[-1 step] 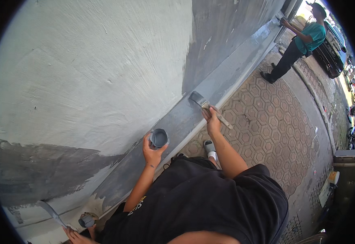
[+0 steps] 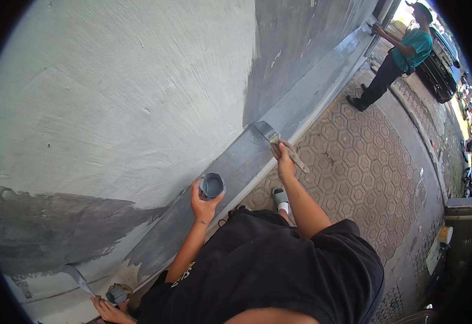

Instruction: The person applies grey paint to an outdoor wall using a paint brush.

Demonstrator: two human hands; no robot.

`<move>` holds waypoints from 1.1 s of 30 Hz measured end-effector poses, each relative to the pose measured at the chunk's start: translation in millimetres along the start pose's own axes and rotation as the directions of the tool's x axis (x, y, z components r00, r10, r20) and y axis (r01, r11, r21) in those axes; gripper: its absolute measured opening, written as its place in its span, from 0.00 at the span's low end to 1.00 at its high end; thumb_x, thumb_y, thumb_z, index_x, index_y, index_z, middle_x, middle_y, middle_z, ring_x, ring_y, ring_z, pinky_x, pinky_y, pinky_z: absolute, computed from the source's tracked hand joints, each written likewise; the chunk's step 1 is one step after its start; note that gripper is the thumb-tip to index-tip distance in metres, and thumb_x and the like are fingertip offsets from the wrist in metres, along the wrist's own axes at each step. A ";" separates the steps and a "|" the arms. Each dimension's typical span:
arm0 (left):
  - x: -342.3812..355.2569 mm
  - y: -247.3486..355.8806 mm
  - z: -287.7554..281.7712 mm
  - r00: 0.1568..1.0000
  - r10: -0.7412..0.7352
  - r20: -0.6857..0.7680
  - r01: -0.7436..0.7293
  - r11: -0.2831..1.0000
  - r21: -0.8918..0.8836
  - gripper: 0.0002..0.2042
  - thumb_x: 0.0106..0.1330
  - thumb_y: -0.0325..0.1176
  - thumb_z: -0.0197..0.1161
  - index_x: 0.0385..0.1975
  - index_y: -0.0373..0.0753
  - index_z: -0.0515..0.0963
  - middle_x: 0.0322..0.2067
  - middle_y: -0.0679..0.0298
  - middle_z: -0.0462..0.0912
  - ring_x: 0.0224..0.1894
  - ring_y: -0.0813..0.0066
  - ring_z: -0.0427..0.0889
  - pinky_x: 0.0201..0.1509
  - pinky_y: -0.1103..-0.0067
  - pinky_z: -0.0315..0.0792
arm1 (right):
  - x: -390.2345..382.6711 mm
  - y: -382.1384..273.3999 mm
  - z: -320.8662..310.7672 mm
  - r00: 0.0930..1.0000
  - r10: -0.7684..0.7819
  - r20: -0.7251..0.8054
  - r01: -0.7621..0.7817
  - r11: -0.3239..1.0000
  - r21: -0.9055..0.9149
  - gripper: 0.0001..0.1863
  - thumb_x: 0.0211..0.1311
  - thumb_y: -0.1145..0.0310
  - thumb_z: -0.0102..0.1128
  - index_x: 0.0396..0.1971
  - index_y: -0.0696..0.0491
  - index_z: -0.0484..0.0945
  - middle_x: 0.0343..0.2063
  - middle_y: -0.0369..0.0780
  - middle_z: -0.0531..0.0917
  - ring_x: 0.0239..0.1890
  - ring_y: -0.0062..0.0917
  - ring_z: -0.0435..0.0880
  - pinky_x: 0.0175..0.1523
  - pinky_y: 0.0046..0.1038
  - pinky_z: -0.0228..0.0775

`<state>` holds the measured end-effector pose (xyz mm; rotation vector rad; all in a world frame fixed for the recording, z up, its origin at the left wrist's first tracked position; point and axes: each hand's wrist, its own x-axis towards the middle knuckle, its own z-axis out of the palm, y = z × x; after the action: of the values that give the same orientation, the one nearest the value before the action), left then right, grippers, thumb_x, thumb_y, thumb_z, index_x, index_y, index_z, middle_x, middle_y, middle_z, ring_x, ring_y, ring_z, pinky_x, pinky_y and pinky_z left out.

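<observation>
My left hand [image 2: 203, 206] is wrapped round a small cup [image 2: 212, 184] with grey paint inside. A flat paintbrush [image 2: 268, 133] is in my right hand [image 2: 285, 161], gripped where the handle meets the ferrule. Its grey-coated bristles lie over the painted ledge [image 2: 230, 154], near the bottom of the wall [image 2: 117, 102], and seem to touch it. The brush handle [image 2: 299, 162] sticks out behind my fingers, over the paving. The wall is pale, with darker grey paint at its right and lower left.
At lower left, another person's hand [image 2: 106, 310] holds a brush [image 2: 76, 278] beside a paint container [image 2: 119, 293]. A person in a teal shirt [image 2: 417, 46] stands by the wall's far end, near a dark car [image 2: 440, 67]. Hexagonal paving [image 2: 355, 162] lies to my right.
My right hand and the paintbrush have shifted very slightly to the right. The other person's hand and brush at lower left have moved a little to the right. The cup stays almost where it was.
</observation>
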<state>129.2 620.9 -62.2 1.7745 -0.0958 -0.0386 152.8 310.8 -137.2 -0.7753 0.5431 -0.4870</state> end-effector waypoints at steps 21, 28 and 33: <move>-25.0 -1.5 -31.6 0.946 0.320 -0.056 -0.309 0.939 0.151 0.41 0.43 0.33 0.84 0.58 0.37 0.67 0.65 0.48 0.65 0.67 0.50 0.67 0.70 0.59 0.63 | 30.5 -6.6 1.0 0.670 -0.524 0.526 0.709 0.240 -0.663 0.17 0.58 0.80 0.65 0.48 0.48 0.83 0.57 0.53 0.80 0.37 0.37 0.90 0.40 0.30 0.82; -28.3 40.8 -18.2 0.942 0.323 -0.092 -0.302 0.934 0.192 0.42 0.42 0.29 0.83 0.60 0.39 0.65 0.67 0.47 0.63 0.69 0.51 0.64 0.72 0.59 0.61 | -52.5 77.2 -1.5 0.322 0.112 0.940 0.897 0.282 -0.341 0.17 0.56 0.69 0.63 0.47 0.44 0.82 0.65 0.54 0.71 0.40 0.39 0.88 0.41 0.35 0.83; -32.6 37.2 -25.8 0.942 0.304 -0.140 -0.286 0.948 0.138 0.45 0.42 0.28 0.83 0.62 0.38 0.64 0.68 0.48 0.61 0.70 0.53 0.64 0.71 0.59 0.63 | -70.3 93.3 0.4 0.107 0.162 0.981 0.902 0.399 -0.164 0.17 0.57 0.69 0.63 0.48 0.44 0.82 0.68 0.52 0.68 0.44 0.40 0.88 0.43 0.35 0.83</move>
<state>97.1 641.4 -21.4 1.8548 -0.2521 0.3326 119.2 410.3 -188.3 -2.0634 -0.9175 -0.1792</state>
